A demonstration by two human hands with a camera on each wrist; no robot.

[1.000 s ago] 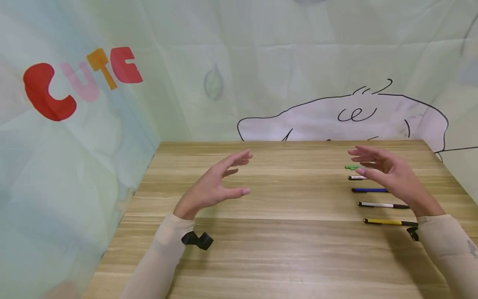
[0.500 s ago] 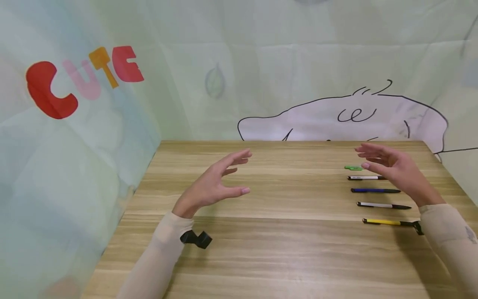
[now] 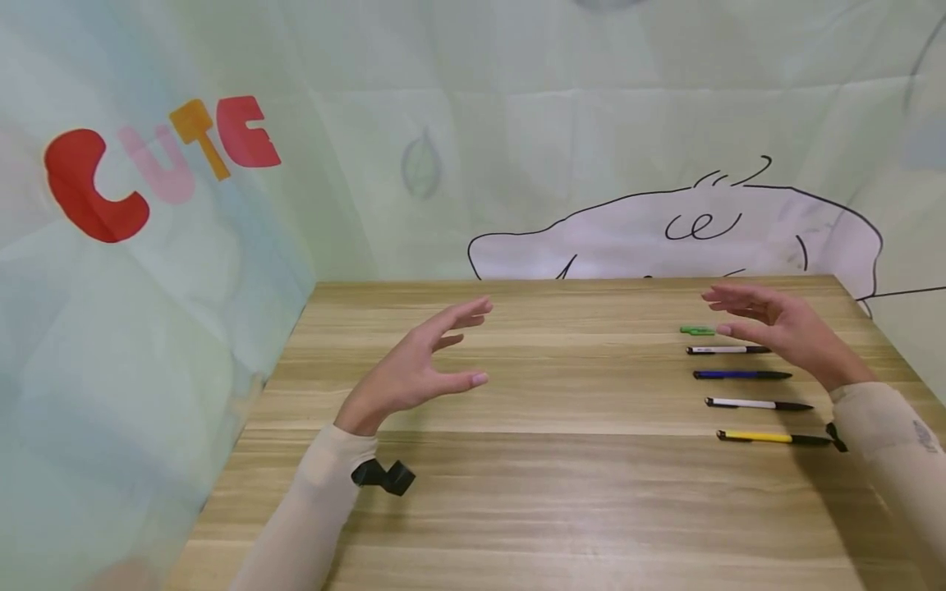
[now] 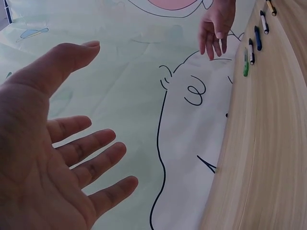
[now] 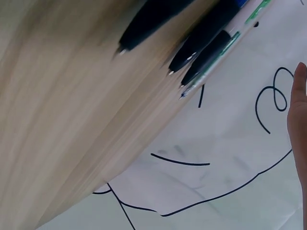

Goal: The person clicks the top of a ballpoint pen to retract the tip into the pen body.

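Observation:
Several pens lie in a spaced column on the right of the wooden table. From the back they are a green pen point(image 3: 697, 330), a white pen point(image 3: 727, 350), a blue pen point(image 3: 741, 375), another white pen point(image 3: 757, 404) and a yellow pen point(image 3: 772, 437), most with black grips. My right hand point(image 3: 791, 332) hovers over the back pens with fingers extended, hiding much of the green one in the head view. Left of centre, my left hand point(image 3: 414, 361) is held above the table, thumb apart from the fingers, holding nothing. The left wrist view shows its spread fingers point(image 4: 103, 146).
The wooden table point(image 3: 517, 492) meets a pale printed cloth point(image 3: 517, 148) at the back, with a line-drawn animal on it. More cloth with colourful letters point(image 3: 99, 189) hangs at the left. Small black wrist cameras point(image 3: 384, 476) sit at the sleeves.
My right hand has drifted slightly to the right, uncovering more of the blue pen and both white pens. My left hand has stayed almost still.

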